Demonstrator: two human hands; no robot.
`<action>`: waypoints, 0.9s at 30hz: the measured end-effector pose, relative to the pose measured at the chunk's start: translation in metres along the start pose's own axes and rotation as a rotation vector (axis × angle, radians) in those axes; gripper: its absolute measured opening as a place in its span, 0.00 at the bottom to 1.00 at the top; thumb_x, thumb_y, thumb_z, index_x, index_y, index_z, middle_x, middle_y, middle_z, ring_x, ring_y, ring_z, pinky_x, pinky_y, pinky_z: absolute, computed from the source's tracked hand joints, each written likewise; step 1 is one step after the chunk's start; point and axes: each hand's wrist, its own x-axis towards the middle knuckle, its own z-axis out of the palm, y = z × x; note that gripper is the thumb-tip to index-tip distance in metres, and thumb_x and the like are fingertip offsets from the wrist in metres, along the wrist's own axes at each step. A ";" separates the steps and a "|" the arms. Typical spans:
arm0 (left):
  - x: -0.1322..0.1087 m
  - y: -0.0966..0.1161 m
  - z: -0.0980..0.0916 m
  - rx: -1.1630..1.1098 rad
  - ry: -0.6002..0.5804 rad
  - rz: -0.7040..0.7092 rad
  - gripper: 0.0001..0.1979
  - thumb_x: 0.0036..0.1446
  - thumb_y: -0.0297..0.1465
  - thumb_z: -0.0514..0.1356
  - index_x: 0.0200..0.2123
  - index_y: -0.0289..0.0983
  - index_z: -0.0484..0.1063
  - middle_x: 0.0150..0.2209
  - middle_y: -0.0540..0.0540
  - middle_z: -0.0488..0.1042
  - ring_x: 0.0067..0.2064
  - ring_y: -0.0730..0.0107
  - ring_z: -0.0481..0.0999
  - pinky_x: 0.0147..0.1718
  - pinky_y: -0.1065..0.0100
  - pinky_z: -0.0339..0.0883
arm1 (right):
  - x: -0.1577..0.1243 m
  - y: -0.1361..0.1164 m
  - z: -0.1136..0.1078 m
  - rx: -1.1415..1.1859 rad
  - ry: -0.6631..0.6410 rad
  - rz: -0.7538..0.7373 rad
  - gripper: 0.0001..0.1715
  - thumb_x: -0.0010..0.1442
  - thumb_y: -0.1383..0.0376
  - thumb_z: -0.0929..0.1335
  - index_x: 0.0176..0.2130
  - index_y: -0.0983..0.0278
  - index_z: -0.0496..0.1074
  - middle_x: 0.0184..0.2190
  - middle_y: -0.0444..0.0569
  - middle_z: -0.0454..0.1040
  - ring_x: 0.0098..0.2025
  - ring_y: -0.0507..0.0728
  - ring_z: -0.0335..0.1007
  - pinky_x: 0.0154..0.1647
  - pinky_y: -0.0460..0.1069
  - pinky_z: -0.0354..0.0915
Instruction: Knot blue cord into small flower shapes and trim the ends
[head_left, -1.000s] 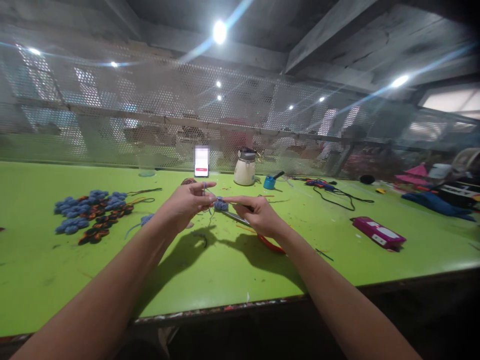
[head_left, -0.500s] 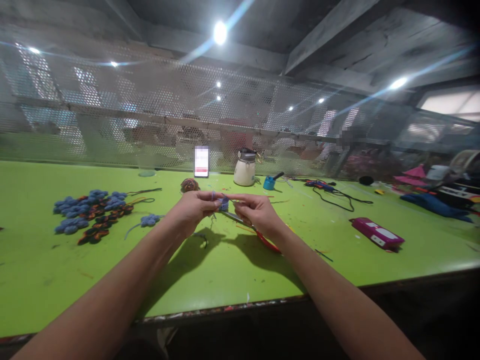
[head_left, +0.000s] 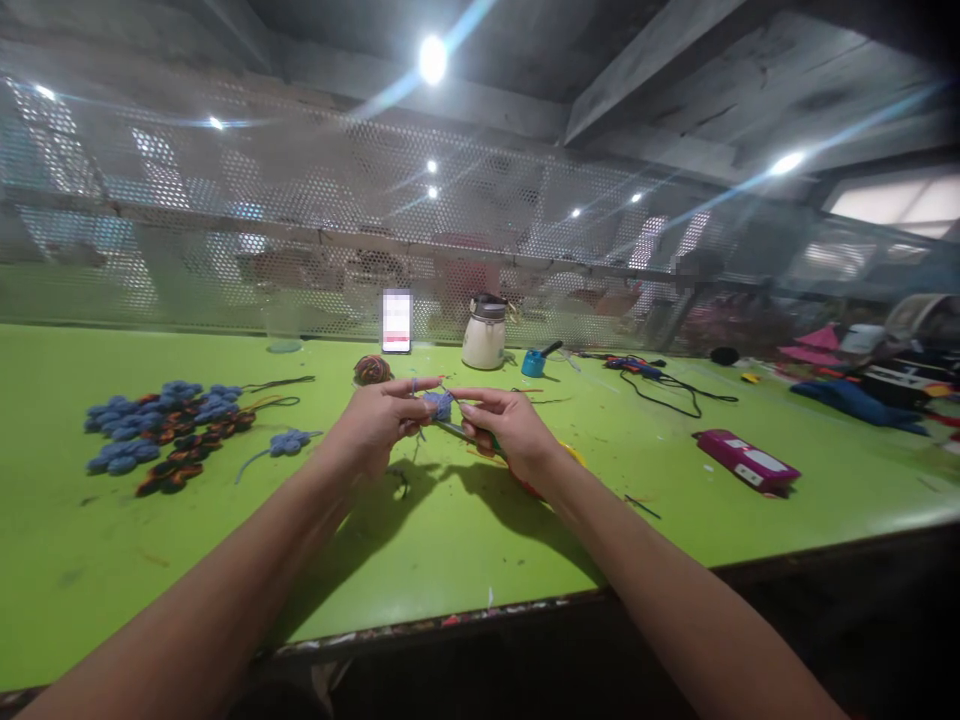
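Note:
Near the middle of the green table, my left hand (head_left: pixel 386 412) pinches a small piece of blue crochet (head_left: pixel 438 404), with a strand of blue yarn looped over the raised index finger. Close on its right, my right hand (head_left: pixel 504 420) is closed on a thin crochet hook (head_left: pixel 451 396) whose tip meets the blue piece; most of the hook is hidden by the fingers. Below the right hand lie scissors (head_left: pixel 454 430) with a red handle, partly covered by the hand. A small blue crochet flower (head_left: pixel 289 442) with a loose tail rests left of my left hand.
Blue flowers (head_left: pixel 120 415) and dark orange-black ones (head_left: pixel 176 465) lie at left. Behind my hands are a yarn ball (head_left: pixel 373 370), a phone (head_left: pixel 397 322), a white jug (head_left: pixel 484 338) and a blue pot (head_left: pixel 533 363). A purple box (head_left: pixel 747 460) sits at right, before a corded tool (head_left: pixel 637 368).
My right hand has turned slightly and the blue piece shows more of its face between the fingers. The whole view has shifted a little, so things appear farther left.

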 end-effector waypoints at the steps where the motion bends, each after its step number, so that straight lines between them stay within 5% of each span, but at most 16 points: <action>1: 0.000 0.000 0.000 -0.014 0.006 -0.015 0.18 0.38 0.18 0.65 0.37 0.28 0.78 0.22 0.46 0.74 0.24 0.78 0.68 0.23 0.76 0.59 | 0.000 0.000 0.001 -0.003 0.004 -0.009 0.28 0.48 0.63 0.71 0.50 0.68 0.73 0.16 0.38 0.64 0.15 0.44 0.49 0.15 0.43 0.46; 8: 0.001 0.002 0.003 -0.107 0.006 -0.140 0.09 0.41 0.13 0.59 0.27 0.27 0.75 0.22 0.46 0.69 0.21 0.81 0.68 0.12 0.82 0.52 | 0.001 0.001 0.004 -0.049 0.037 -0.034 0.26 0.52 0.67 0.68 0.51 0.68 0.72 0.15 0.37 0.62 0.13 0.44 0.47 0.14 0.43 0.46; 15: -0.001 0.001 0.004 -0.059 -0.039 -0.128 0.08 0.42 0.13 0.58 0.18 0.29 0.70 0.20 0.48 0.68 0.21 0.80 0.69 0.17 0.82 0.59 | 0.002 0.002 0.004 -0.052 0.068 -0.015 0.24 0.52 0.69 0.67 0.50 0.71 0.72 0.14 0.37 0.63 0.12 0.44 0.46 0.12 0.43 0.45; 20: 0.003 -0.003 0.000 -0.080 -0.046 -0.164 0.08 0.43 0.13 0.59 0.21 0.30 0.68 0.21 0.48 0.69 0.21 0.80 0.70 0.16 0.82 0.59 | 0.003 0.003 0.003 -0.026 0.076 -0.031 0.22 0.51 0.69 0.67 0.48 0.72 0.74 0.14 0.37 0.64 0.12 0.44 0.47 0.12 0.42 0.45; 27: 0.005 -0.008 -0.004 -0.148 -0.034 -0.218 0.11 0.44 0.12 0.59 0.31 0.29 0.69 0.29 0.42 0.75 0.28 0.74 0.76 0.28 0.78 0.72 | 0.003 0.002 -0.001 -0.069 0.074 -0.044 0.19 0.51 0.68 0.68 0.44 0.69 0.76 0.15 0.39 0.65 0.13 0.44 0.47 0.13 0.42 0.45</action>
